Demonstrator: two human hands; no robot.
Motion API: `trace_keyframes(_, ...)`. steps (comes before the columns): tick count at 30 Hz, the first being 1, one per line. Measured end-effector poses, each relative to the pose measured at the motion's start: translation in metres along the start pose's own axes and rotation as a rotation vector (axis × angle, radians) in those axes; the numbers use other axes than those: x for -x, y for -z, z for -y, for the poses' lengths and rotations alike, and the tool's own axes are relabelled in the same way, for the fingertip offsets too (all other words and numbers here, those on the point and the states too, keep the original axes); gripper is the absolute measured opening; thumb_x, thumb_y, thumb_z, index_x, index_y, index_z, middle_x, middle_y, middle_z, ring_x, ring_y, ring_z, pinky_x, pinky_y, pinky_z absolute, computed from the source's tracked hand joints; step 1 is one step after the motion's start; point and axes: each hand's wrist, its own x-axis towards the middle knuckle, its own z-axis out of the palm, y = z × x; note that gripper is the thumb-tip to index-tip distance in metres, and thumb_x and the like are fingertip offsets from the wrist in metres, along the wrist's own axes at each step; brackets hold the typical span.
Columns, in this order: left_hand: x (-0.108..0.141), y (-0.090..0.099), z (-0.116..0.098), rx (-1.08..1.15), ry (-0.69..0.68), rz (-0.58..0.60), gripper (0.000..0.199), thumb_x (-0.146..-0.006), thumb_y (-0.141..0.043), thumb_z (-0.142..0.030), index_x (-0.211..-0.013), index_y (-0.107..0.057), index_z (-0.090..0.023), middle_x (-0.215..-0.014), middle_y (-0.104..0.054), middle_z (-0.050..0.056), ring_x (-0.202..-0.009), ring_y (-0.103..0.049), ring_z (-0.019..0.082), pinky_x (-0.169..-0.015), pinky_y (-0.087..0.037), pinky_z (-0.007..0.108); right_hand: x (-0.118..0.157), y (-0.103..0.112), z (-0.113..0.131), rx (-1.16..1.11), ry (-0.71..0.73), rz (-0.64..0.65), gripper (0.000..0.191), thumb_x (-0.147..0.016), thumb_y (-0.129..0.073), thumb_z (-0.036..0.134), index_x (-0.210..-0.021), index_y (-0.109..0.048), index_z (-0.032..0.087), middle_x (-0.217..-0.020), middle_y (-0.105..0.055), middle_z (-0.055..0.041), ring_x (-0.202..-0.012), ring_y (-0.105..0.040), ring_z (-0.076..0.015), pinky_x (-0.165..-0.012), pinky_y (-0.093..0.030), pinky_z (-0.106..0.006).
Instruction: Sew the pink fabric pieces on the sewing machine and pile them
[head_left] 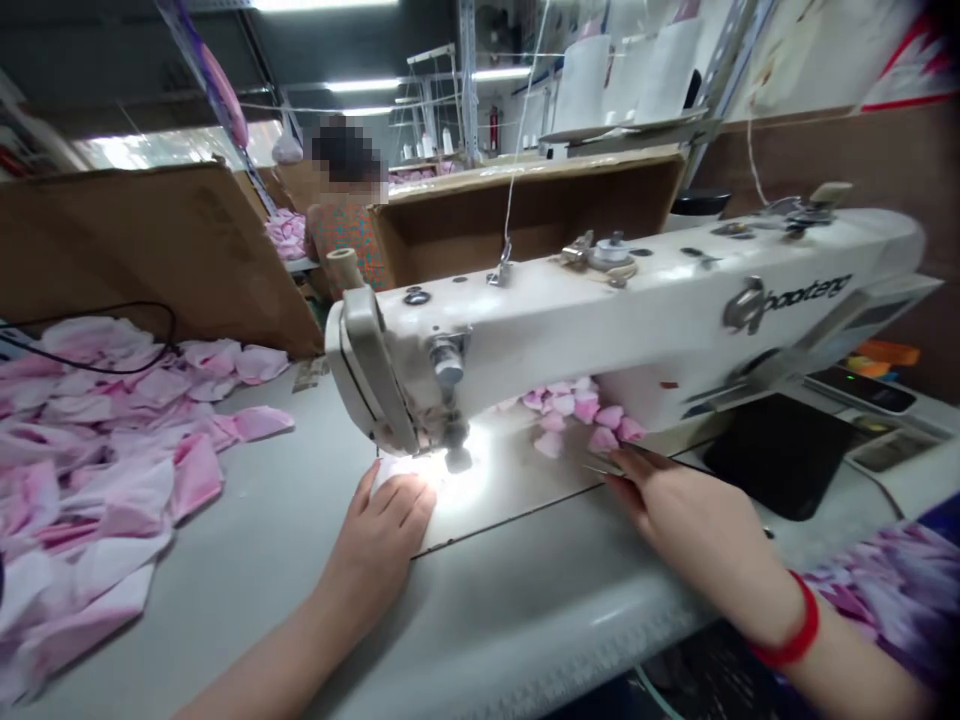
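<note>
My left hand (382,530) lies flat on a small pale pink fabric piece (397,470), pressing it to the bed just in front of the presser foot (454,440) of a white industrial sewing machine (600,310). A bright work light falls on that spot. The fabric's far end is hidden under the foot and machine head. My right hand (675,510), wearing a red wristband (795,625), rests on the table's edge to the right. Its fingers pinch small pointed metal thread snips (606,469). Loose pink petal-shaped fabric pieces (570,410) lie behind the needle.
A large heap of pink fabric pieces (97,470) covers the grey sewing table (247,520) at left. A black pad (780,455) and a dark phone (859,388) sit at right. Cardboard partitions (150,250) stand ahead, with a co-worker (349,225) beyond them.
</note>
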Motion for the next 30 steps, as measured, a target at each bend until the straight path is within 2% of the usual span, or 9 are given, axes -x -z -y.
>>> trace_keyframes(4,0.000,0.015,-0.014,-0.022,0.035,-0.044,0.033,-0.084,-0.026,-0.008,-0.101,-0.053,-0.017,-0.102,-0.057,0.008,-0.100,-0.048,0.021,-0.096,-0.019,0.054,-0.007,-0.006,0.005,-0.106,0.016,-0.050,0.021,-0.080,-0.041,0.028,-0.079,-0.059,0.017,-0.061,-0.060,-0.0058,-0.052,-0.055,-0.0179,-0.042,-0.022,-0.026)
trace_keyframes(7,0.002,0.030,-0.033,0.159,0.103,-0.128,0.030,-0.081,-0.039,-0.011,-0.109,-0.049,-0.020,-0.111,-0.053,0.007,-0.110,-0.041,0.022,-0.096,-0.027,0.047,-0.006,-0.001,0.011,-0.342,0.011,-0.005,0.022,-0.079,-0.041,0.030,-0.075,-0.060,0.020,-0.062,-0.061,-0.0042,-0.055,-0.056,-0.0175,-0.045,-0.030,-0.025)
trace_keyframes(11,-0.003,0.042,-0.060,0.861,0.520,-0.075,0.040,-0.076,-0.053,-0.026,-0.115,-0.042,-0.019,-0.115,-0.050,0.010,-0.102,-0.049,0.022,-0.084,-0.044,0.036,0.012,0.020,0.027,-1.033,0.098,0.175,0.024,-0.080,-0.040,0.034,-0.082,-0.062,0.023,-0.076,-0.064,-0.0016,-0.069,-0.057,-0.0162,-0.057,-0.041,-0.023)
trace_keyframes(15,-0.008,0.045,-0.070,1.413,0.814,-0.113,0.022,-0.075,-0.054,-0.026,-0.092,-0.052,-0.012,-0.093,-0.062,0.010,-0.086,-0.059,0.020,-0.076,-0.048,0.032,0.030,0.041,0.049,-1.286,0.154,0.310,0.024,-0.081,-0.040,0.035,-0.083,-0.060,0.023,-0.077,-0.063,0.0008,-0.068,-0.057,-0.0133,-0.059,-0.044,-0.020)
trace_keyframes(18,0.000,0.050,-0.063,1.215,0.780,-0.323,0.006,-0.074,-0.053,-0.016,-0.080,-0.053,-0.013,-0.084,-0.062,0.006,-0.077,-0.060,0.016,-0.071,-0.050,0.028,0.034,0.048,0.061,-1.303,0.153,0.325,0.024,-0.081,-0.040,0.036,-0.091,-0.058,0.023,-0.085,-0.063,-0.0001,-0.072,-0.057,-0.0135,-0.062,-0.045,-0.020)
trace_keyframes(21,0.016,0.055,-0.053,0.703,0.447,-0.470,0.015,-0.072,-0.052,-0.005,-0.082,-0.054,-0.015,-0.087,-0.060,0.006,-0.082,-0.057,0.015,-0.071,-0.050,0.026,0.032,0.052,0.070,-1.311,0.156,0.318,0.026,-0.080,-0.040,0.039,-0.093,-0.058,0.024,-0.089,-0.063,-0.0016,-0.077,-0.057,-0.0148,-0.064,-0.046,-0.021)
trace_keyframes(24,0.030,0.055,-0.049,0.374,0.189,-0.467,0.028,-0.070,-0.052,0.002,-0.092,-0.054,-0.015,-0.095,-0.057,0.008,-0.090,-0.053,0.016,-0.076,-0.047,0.029,0.029,0.055,0.080,-1.338,0.177,0.336,0.025,-0.080,-0.041,0.038,-0.089,-0.059,0.024,-0.083,-0.063,-0.0004,-0.073,-0.058,-0.0141,-0.064,-0.046,-0.020)
trace_keyframes(27,0.038,0.056,-0.051,0.390,0.184,-0.440,0.033,-0.071,-0.049,0.004,-0.097,-0.053,-0.016,-0.099,-0.055,0.009,-0.094,-0.051,0.017,-0.079,-0.046,0.030,0.029,0.057,0.086,-1.368,0.199,0.377,0.022,-0.080,-0.041,0.036,-0.082,-0.059,0.023,-0.073,-0.063,0.0015,-0.064,-0.057,-0.0128,-0.057,-0.045,-0.020)
trace_keyframes(30,0.038,0.063,-0.053,0.727,0.384,-0.332,0.036,-0.072,-0.050,-0.001,-0.104,-0.049,-0.018,-0.105,-0.053,0.008,-0.097,-0.050,0.017,-0.082,-0.046,0.029,0.032,0.056,0.087,-1.319,0.198,0.309,0.019,-0.080,-0.042,0.033,-0.080,-0.058,0.023,-0.075,-0.063,0.0014,-0.067,-0.057,-0.0128,-0.058,-0.044,-0.020)
